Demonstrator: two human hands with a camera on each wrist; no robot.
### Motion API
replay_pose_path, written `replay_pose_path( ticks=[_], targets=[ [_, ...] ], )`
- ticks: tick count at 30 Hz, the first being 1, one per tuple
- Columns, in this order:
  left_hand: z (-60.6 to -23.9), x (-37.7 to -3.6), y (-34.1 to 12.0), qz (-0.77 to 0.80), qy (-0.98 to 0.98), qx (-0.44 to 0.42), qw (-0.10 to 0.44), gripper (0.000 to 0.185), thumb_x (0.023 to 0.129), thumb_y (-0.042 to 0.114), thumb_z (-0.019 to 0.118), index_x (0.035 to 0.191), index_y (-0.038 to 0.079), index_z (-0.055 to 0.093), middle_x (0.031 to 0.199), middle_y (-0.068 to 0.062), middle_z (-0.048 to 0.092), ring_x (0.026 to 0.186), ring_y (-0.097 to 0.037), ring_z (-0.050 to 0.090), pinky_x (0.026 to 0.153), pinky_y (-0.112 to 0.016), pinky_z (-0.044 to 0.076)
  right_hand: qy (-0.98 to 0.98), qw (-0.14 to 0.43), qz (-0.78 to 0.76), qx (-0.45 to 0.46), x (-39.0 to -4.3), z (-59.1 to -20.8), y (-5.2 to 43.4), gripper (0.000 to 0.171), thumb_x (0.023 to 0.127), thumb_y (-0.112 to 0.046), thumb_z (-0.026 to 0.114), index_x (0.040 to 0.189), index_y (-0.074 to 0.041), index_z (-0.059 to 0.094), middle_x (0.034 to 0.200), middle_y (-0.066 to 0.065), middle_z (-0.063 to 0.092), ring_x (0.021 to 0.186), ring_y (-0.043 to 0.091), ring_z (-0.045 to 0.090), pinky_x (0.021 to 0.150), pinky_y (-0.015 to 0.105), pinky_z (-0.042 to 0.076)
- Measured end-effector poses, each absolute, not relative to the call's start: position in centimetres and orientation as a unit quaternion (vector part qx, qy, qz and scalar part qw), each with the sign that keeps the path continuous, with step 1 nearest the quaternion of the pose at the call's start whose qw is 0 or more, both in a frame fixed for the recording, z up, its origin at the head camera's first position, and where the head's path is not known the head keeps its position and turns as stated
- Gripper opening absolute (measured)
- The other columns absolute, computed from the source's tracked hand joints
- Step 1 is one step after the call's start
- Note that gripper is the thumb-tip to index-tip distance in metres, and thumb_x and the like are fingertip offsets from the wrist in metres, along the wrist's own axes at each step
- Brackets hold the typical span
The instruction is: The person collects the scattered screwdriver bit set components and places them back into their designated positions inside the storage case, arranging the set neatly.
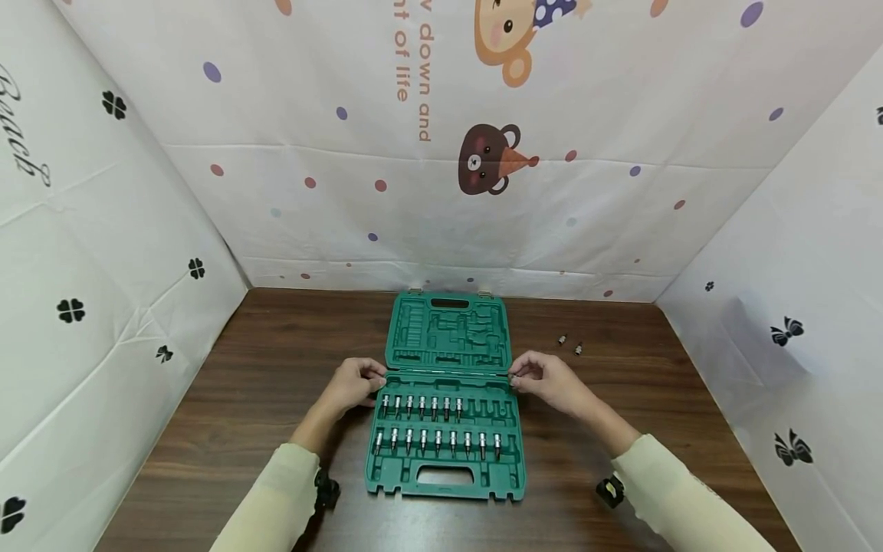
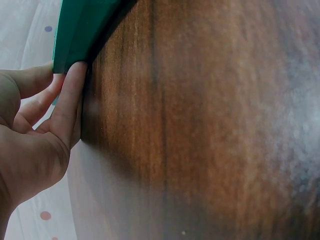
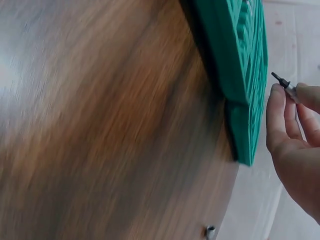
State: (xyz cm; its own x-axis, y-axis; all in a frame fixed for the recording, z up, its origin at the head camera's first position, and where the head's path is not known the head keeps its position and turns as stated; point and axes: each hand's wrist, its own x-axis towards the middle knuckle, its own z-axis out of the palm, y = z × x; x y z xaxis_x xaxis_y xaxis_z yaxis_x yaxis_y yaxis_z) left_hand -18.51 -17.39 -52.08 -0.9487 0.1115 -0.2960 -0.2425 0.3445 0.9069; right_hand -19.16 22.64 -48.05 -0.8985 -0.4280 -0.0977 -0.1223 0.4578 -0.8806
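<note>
A green plastic case (image 1: 500, 477) lies open on the table, its lid folded back towards the wall. Two rows of silver bit sockets (image 1: 438, 440) stand in its moulded slots; the right part of the upper row has bare slots. My left hand (image 1: 355, 382) holds the case's left edge near the hinge, thumb and fingers about the green rim, as the left wrist view shows. Beside the hinge's right end, my right hand (image 1: 552, 381) pinches a small bit socket (image 3: 289, 90) with a dark tip, between thumb and fingertips, apart from the case.
Two loose bit sockets, one farther left (image 1: 562, 339) and one nearer (image 1: 578, 349), lie on the brown wooden table (image 1: 276, 429) right of the lid. Patterned white cloth (image 1: 310, 222) walls the table at the back and both sides. The lid reaches close to the back cloth.
</note>
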Motion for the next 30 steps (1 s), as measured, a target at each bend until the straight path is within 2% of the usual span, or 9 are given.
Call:
replay_pose_path(
  ticks=[10, 13, 24, 30],
  targets=[
    [-52.2, -18.5, -17.4, 0.568, 0.807, -0.042, 0.154, 0.017, 0.103, 0.000, 0.060, 0.117, -0.002, 0.068, 0.102, -0.015, 0.063, 0.088, -0.022, 0.065, 0.072, -0.040, 0.065, 0.833, 0.184, -0.476, -0.215, -18.5, -48.0, 19.9, 0.016, 0.099, -0.010, 0.071, 0.110, 0.001, 0.068, 0.103, 0.011, 0.072, 0.094, 0.022, 0.071, 0.079, 0.030, 0.062],
    [-52.3, -18.5, -17.5, 0.568, 0.808, -0.042, 0.154, 0.017, 0.103, 0.000, 0.059, 0.117, -0.001, 0.068, 0.103, -0.015, 0.063, 0.088, -0.022, 0.065, 0.072, -0.040, 0.064, 0.837, 0.193, -0.462, -0.221, -18.4, -48.0, 19.2, 0.012, 0.098, -0.010, 0.071, 0.109, -0.004, 0.070, 0.102, 0.006, 0.073, 0.095, 0.019, 0.071, 0.079, 0.025, 0.061],
    [-52.1, -18.5, -17.4, 0.565, 0.810, -0.042, 0.151, 0.017, 0.103, 0.001, 0.060, 0.117, -0.001, 0.069, 0.103, -0.016, 0.063, 0.089, -0.023, 0.065, 0.072, -0.040, 0.065, 0.864, 0.184, -0.392, -0.257, -18.3, -48.0, 17.2, 0.008, 0.097, -0.012, 0.073, 0.106, -0.012, 0.074, 0.097, -0.005, 0.073, 0.090, 0.011, 0.069, 0.075, 0.024, 0.059],
    [-52.0, -18.5, -17.3, 0.564, 0.810, -0.041, 0.154, 0.018, 0.103, 0.000, 0.060, 0.118, -0.002, 0.068, 0.104, -0.016, 0.063, 0.089, -0.022, 0.065, 0.072, -0.040, 0.065, 0.875, 0.175, -0.355, -0.277, -18.3, -48.2, 16.6, 0.008, 0.096, -0.012, 0.074, 0.104, -0.012, 0.076, 0.096, -0.006, 0.074, 0.086, 0.004, 0.067, 0.074, 0.022, 0.058]
  ],
)
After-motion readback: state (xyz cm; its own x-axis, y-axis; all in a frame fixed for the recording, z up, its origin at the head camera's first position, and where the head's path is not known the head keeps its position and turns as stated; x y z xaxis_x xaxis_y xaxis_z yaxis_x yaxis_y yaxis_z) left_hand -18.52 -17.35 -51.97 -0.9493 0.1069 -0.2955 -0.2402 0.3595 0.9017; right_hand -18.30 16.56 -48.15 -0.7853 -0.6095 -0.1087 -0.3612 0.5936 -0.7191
